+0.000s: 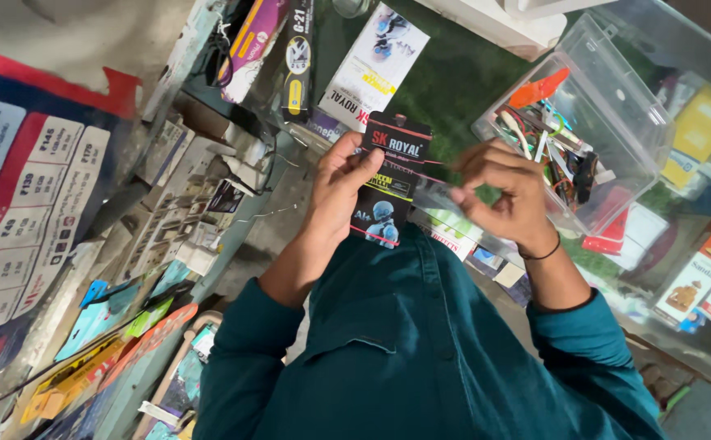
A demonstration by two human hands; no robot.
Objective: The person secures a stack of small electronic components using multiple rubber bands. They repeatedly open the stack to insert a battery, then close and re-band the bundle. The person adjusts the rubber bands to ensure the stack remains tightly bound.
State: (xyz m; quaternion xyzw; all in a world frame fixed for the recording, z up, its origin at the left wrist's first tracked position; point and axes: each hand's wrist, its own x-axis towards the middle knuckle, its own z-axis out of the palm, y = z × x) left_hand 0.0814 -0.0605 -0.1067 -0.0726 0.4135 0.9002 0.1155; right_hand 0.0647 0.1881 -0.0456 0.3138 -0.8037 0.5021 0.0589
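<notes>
Over my teal shirt (420, 342), my left hand (341, 191) grips the black packet (392, 183) above the bench (278, 224), while my right hand (506, 191), fingers pinched shut, should pull its edge slowly and evenly.

We see a dim, slightly soft picture with light falling from above. Glare streaks the clear plastic box (616, 106) and the glass desk (274, 220). Our right hand (506, 191) is motion-blurred, the edges bend outward, and the lower corners lie in shadow.
</notes>
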